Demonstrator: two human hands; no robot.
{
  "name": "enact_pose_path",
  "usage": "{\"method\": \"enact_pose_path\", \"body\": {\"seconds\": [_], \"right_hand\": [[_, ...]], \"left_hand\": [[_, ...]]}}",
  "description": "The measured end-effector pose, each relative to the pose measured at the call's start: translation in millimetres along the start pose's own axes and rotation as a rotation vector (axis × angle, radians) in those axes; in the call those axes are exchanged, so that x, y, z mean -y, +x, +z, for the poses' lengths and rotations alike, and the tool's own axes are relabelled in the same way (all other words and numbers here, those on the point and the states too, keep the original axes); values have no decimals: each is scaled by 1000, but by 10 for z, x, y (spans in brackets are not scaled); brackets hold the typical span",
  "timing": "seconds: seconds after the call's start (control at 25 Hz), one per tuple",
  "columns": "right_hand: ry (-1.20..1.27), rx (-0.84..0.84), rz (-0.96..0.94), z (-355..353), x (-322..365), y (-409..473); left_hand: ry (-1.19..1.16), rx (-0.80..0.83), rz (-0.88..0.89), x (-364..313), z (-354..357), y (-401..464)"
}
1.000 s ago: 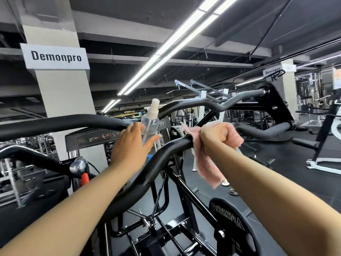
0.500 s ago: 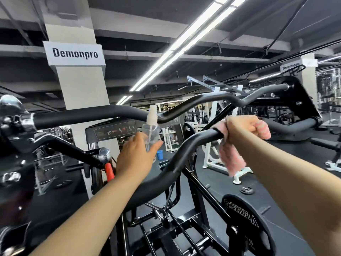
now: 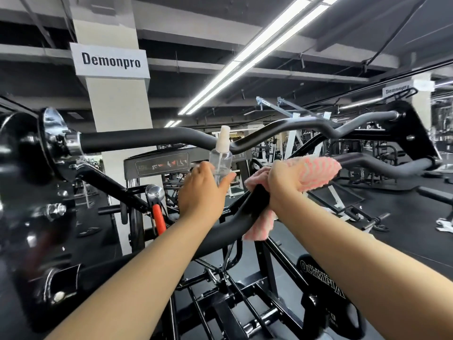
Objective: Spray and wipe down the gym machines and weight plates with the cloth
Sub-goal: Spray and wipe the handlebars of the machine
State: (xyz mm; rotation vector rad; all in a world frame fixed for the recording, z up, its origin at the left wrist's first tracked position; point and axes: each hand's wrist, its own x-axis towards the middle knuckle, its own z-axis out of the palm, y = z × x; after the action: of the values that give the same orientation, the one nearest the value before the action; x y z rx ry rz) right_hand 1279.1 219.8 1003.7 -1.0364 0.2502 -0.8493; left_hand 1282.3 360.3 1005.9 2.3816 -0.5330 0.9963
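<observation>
A black gym machine fills the view, with a curved lower handle bar (image 3: 228,224) running from bottom left up toward the right. My right hand (image 3: 285,185) grips a pink and white striped cloth (image 3: 316,171) wrapped round that bar; a loose end of the cloth hangs below the bar. My left hand (image 3: 202,192) holds a clear spray bottle (image 3: 220,158) upright, its white nozzle up, just left of the cloth. A second curved bar (image 3: 157,141) crosses behind the bottle. A black Olympia weight plate (image 3: 318,273) sits low at the right.
A grey pillar (image 3: 117,104) with a Demonpro sign stands behind the machine at left. A chrome hub and black bracket (image 3: 49,143) are close at the left edge. Other gym machines and black floor (image 3: 392,217) lie to the right. An orange-handled pin (image 3: 158,218) is below the bottle.
My right hand has slid the cloth along the lower bar and the cloth now spreads out further over the hand. The view has swung so the machine's left hub shows. The bottle stays upright.
</observation>
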Motion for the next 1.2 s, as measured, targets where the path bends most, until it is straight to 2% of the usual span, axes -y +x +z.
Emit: {"method": "enact_pose_path", "body": {"seconds": [0.16, 0.24, 0.4, 0.72, 0.88, 1.04, 1.2], "right_hand": [[-330, -45, -29, 49, -137, -238], [-412, 20, -96, 10, -162, -386], [-381, 102, -217, -37, -297, -603], [-456, 238, -264, -174, -388, -780], [-440, 389, -347, -334, -361, -890], [-467, 513, -316, -533, -435, -836], [-387, 562, -269, -718, -372, -726]], "left_hand": [[-17, 9, 6, -25, -6, -2], [-34, 4, 9, -20, -3, -3], [-53, -5, -8, -20, -5, 1], [-22, -6, 1, -3, 10, 14], [-12, -10, 6, -7, 18, 17], [-6, -17, 20, -4, 20, 19], [-17, -41, 27, 37, 37, 29]]}}
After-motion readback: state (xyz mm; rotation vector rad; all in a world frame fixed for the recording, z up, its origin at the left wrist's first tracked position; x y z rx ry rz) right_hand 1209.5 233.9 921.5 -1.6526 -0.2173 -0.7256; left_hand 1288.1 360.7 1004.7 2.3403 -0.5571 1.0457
